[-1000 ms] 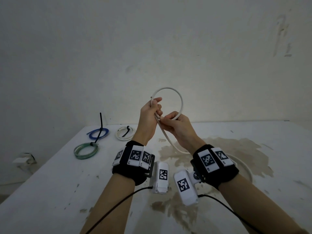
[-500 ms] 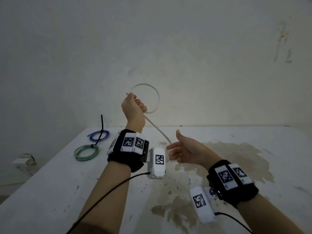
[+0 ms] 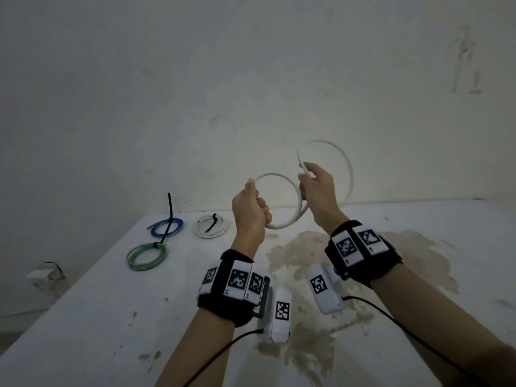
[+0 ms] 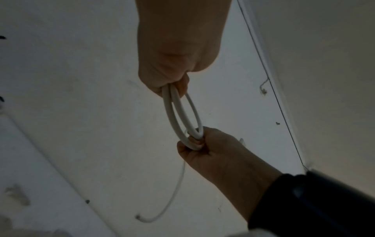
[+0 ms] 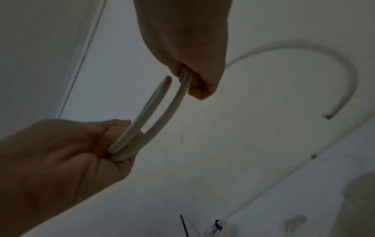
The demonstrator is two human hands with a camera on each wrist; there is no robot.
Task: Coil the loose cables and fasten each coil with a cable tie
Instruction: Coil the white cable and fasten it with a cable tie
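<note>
A white cable is held up in the air above the table in front of the wall. My left hand grips one side of a round loop of it, fingers curled. My right hand grips the other side, and a second arc of cable curves up and over to its right. The left wrist view shows two turns of the cable running from my left hand to my right hand. A loose tail arcs away in the right wrist view.
Three tied coils lie at the table's back left: a blue coil with a long black tie standing up, a white coil with a black tie, and a green coil. A brown stain covers the table's middle.
My right hand, open and low half a second ago, has risen and taken hold of the cable. My left hand has moved right with the loop, and a second arc has formed.
</note>
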